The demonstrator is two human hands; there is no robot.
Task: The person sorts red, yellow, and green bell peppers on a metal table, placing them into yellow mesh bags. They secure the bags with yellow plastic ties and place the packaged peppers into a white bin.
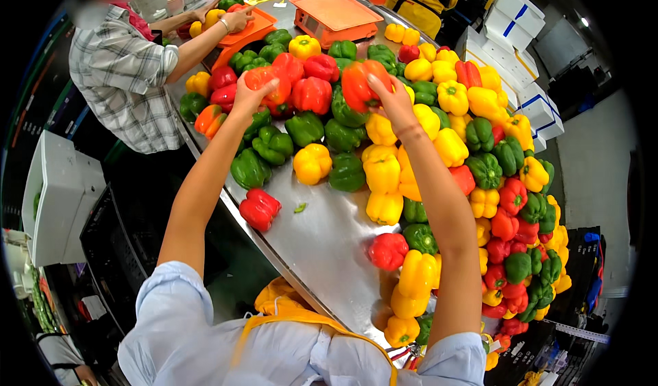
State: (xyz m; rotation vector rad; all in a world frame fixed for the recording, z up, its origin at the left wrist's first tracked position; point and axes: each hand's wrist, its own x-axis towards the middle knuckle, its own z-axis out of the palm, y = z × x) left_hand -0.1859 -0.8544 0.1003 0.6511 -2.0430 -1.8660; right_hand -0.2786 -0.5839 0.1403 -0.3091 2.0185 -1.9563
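My left hand (253, 100) is closed on an orange-red bell pepper (262, 79) above the far part of the metal table. Another orange-red bell pepper (362, 88) is gripped in my right hand (395, 102), held up over the heap. Between the two hands lie red bell peppers (312, 95) and green bell peppers (304, 128). A yellow bell pepper (312, 164) rests nearer to me, and a single red bell pepper (260, 210) sits by the table's left edge. The fingers on the far side of both held peppers are partly hidden.
A large pile of mixed bell peppers (504, 173) covers the table's right side. At the back stands an orange scale (336, 13). A co-worker in a plaid shirt (127, 71) handles peppers at an orange tray (252, 28). White boxes (510, 16) are stacked far right; the steel tabletop (312, 235) runs toward me.
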